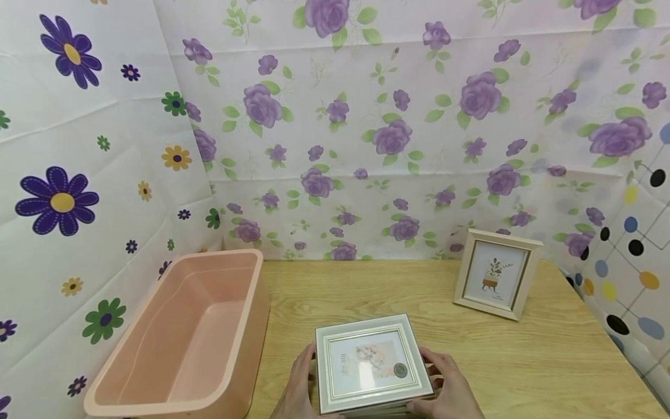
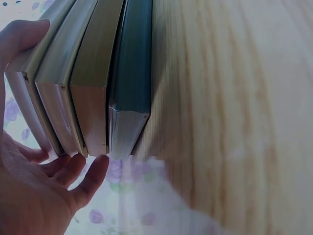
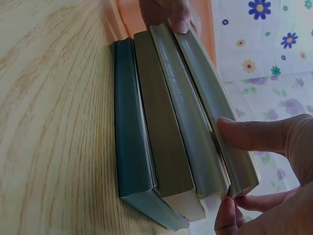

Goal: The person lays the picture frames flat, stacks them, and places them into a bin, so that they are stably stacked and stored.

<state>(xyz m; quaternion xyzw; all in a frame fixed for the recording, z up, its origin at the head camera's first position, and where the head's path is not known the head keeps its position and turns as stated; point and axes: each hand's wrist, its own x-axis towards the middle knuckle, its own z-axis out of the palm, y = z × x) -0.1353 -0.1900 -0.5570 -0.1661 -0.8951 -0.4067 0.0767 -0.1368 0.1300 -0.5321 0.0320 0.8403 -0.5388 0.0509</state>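
A white picture frame (image 1: pixel 369 355) with a gold inner line lies on top of a stack near the table's front edge. Under it are another pale frame (image 2: pixel 66 58), a brown one (image 2: pixel 95 54) and, at the bottom, a dark teal one (image 2: pixel 133 63). My left hand (image 1: pixel 298 387) holds the top frame's left side; its thumb lies on the near edge, and the fingertips touch the stack's side. At the opposite side my right hand (image 1: pixel 450 387) grips the top frame near its corner, with the thumb (image 3: pixel 252 134) against the near edge.
A pink plastic tub (image 1: pixel 248 326) stands left of the stack, with nothing seen inside. One cream picture frame (image 1: pixel 466 273) with a plant picture stands upright at the back right. Flowered cloths (image 1: pixel 324 233) hang behind and left of the wooden table (image 1: pixel 534 361); a dotted cloth hangs right.
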